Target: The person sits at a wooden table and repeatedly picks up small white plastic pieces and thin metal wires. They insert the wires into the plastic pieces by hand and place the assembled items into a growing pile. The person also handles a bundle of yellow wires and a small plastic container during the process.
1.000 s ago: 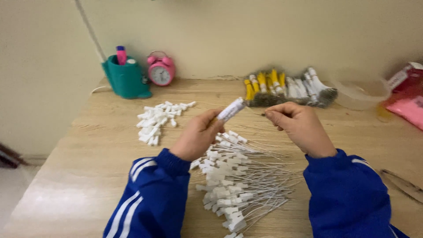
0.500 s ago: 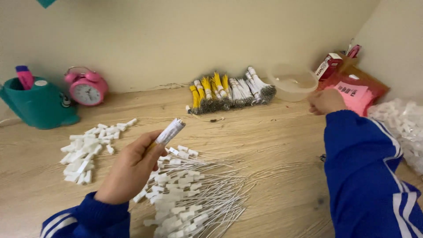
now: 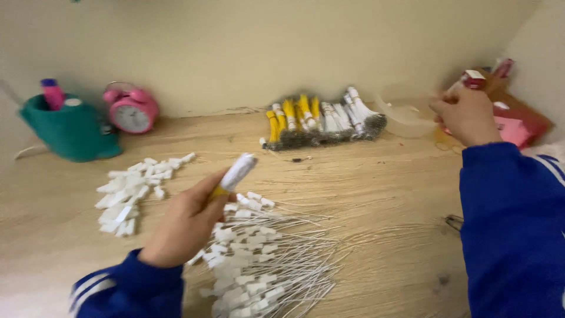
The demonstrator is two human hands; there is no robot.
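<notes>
1. White, light bundle of tags [image 3: 236, 173] sits pinched in the closed left hand [image 3: 182, 227] above the surface [image 3: 376, 194].
2. Thin wires likely bend; grip the stiff heads.
3. Right hand [image 3: 465, 113] reaches far right; grip unclear.

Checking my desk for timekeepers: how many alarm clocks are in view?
1. The pink alarm clock stands at the back left of the table, beside the teal holder. Others may be out of frame.

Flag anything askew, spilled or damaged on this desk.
Nothing looks damaged or spilled. The white tags and wire ties lie in loose heaps. One small dark bit sits alone before the bundles.
</notes>
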